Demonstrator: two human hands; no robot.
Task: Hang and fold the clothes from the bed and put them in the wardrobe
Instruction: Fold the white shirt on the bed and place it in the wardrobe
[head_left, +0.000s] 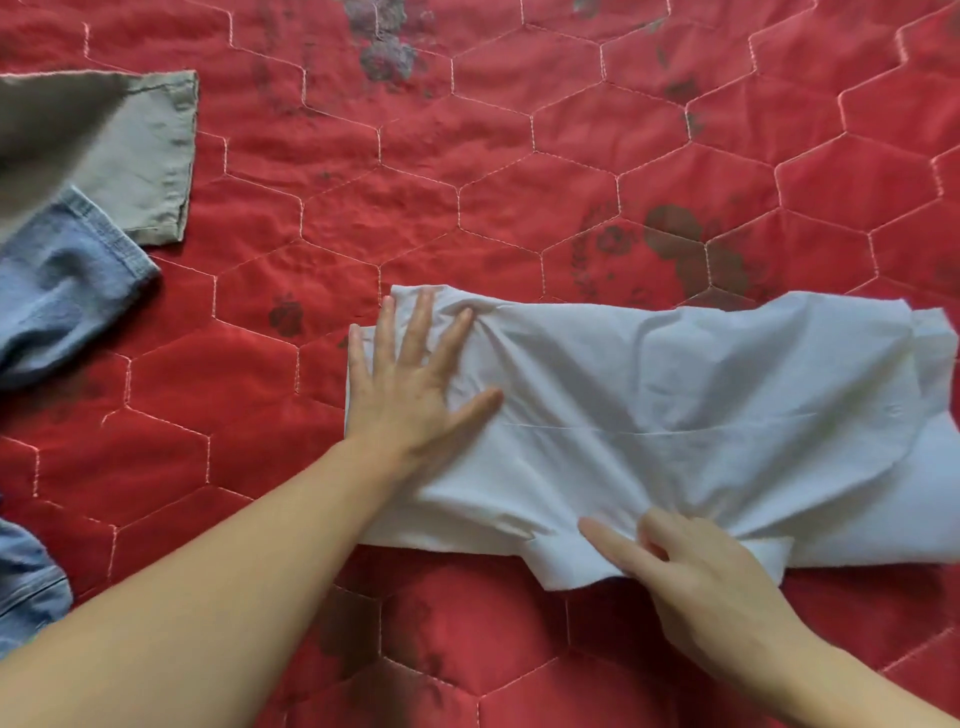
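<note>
A white garment (701, 405) lies partly folded across the red quilted bed cover, stretching from the middle to the right edge of the view. My left hand (410, 379) presses flat on its left end with fingers spread and straight. At the garment's near edge my right hand (691, 566) has its index finger stretched out on the cloth and its other fingers curled, with the fabric bunched into creases around them. The garment's right end runs out of view.
The red quilted bed cover (467, 182) with hexagon stitching fills the view. A grey-green garment (119, 150) lies at the far left, with a blue denim piece (67, 291) below it. More denim (26, 587) shows at the lower left edge.
</note>
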